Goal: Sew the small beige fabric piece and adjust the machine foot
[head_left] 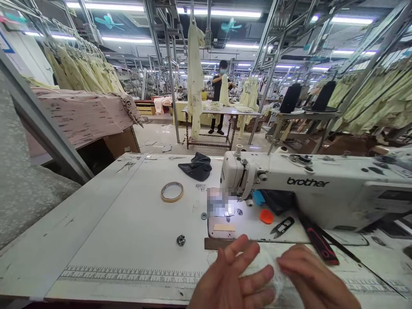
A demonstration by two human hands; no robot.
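Small wad of white, fluffy thread (268, 268) at the table's near edge, between both hands

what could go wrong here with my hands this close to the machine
Both hands, left hand and right hand, pinch a small white fuzzy piece just in front of the sewing machine. Drifting forward could bring fingers near the needle area. The thread snips and the red-handled tool lie close to the right hand and might get bumped. The loose bobbin could roll off the table.
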